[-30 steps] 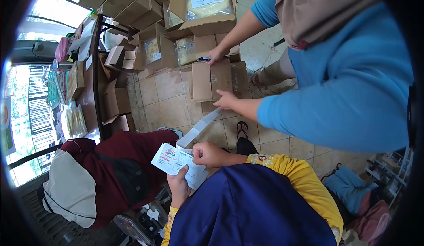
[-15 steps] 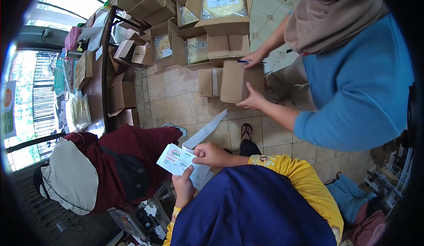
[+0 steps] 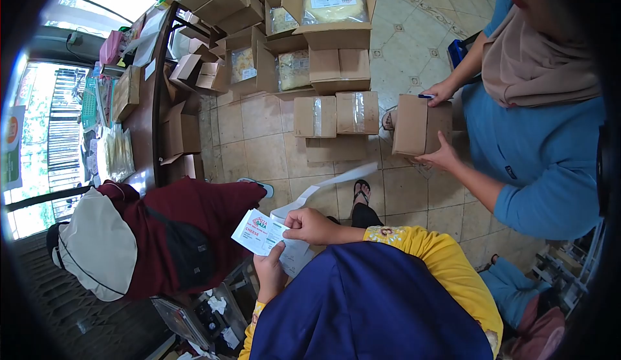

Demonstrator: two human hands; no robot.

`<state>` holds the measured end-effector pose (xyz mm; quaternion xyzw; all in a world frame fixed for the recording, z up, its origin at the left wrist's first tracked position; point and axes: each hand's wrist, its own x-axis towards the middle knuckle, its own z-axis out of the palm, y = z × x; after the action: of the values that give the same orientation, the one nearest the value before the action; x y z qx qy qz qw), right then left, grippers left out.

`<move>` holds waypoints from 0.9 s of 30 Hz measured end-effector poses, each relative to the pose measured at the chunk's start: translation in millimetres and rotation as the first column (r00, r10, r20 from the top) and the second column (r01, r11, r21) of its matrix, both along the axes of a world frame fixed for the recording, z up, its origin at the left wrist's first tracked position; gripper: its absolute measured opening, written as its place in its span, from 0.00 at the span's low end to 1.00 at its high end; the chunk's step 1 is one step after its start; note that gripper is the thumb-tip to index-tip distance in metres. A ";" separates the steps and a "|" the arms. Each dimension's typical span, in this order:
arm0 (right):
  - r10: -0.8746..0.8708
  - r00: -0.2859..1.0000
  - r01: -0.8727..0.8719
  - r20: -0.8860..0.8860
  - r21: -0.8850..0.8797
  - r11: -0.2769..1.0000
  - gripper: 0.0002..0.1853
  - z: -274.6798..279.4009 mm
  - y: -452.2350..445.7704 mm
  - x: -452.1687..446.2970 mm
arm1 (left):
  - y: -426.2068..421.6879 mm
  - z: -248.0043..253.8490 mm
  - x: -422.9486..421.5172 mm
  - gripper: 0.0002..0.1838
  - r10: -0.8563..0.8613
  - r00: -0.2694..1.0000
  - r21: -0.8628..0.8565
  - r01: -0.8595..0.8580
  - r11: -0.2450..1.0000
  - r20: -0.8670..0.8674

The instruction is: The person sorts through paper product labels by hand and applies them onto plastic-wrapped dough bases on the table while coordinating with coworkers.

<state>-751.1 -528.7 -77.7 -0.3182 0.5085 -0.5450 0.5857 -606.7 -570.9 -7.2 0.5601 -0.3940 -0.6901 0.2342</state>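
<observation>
My left hand holds a stack of printed labels from below, its thumb on their lower edge. The top label shows the words "GAZA" and "CHEESE". At the right edge of the stack, my right hand is closed, with thumb and fingers pinching the labels. A long pale backing strip trails from behind the stack toward the upper right, over the floor. More label paper hangs under the stack near my left hand.
A co-worker in blue on the right holds a closed carton. Taped cartons and open boxes with bagged goods stand ahead. A person in maroon is at left, beside a dark table.
The co-worker has lifted a carton off the others and carried it to the right, uncovering taped cartons. The pale strip's free end has swung right. My hands keep their hold on the labels.
</observation>
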 end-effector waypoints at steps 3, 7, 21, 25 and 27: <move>0.002 1.000 -0.002 0.006 0.001 1.000 0.08 3.6 1.6 4.6 | 2.6 1.1 5.3 0.19 -0.007 1.000 -0.023 0.008 1.000 0.004; -0.004 1.000 0.003 -0.029 -0.031 1.000 0.08 3.3 3.7 14.2 | 4.3 2.3 14.0 0.19 -0.016 1.000 -0.037 0.016 0.999 -0.017; -0.024 1.000 0.024 -0.007 0.005 1.000 0.07 7.9 17.5 57.9 | 10.8 0.5 56.0 0.18 -0.044 0.997 -0.033 0.042 0.999 -0.059; -0.027 1.000 0.028 -0.013 0.021 0.999 0.08 12.4 18.7 71.7 | 11.1 -2.7 72.3 0.18 -0.061 0.995 -0.059 0.057 0.997 -0.077; -0.027 1.000 0.027 -0.015 0.049 0.998 0.09 12.5 19.0 78.6 | 11.3 -1.6 77.9 0.19 -0.060 0.994 -0.057 0.055 0.997 -0.094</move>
<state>-672.5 -509.7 -65.2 -0.3007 0.5301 -0.5380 0.5823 -528.8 -559.6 -8.8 0.5083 -0.4168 -0.7116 0.2481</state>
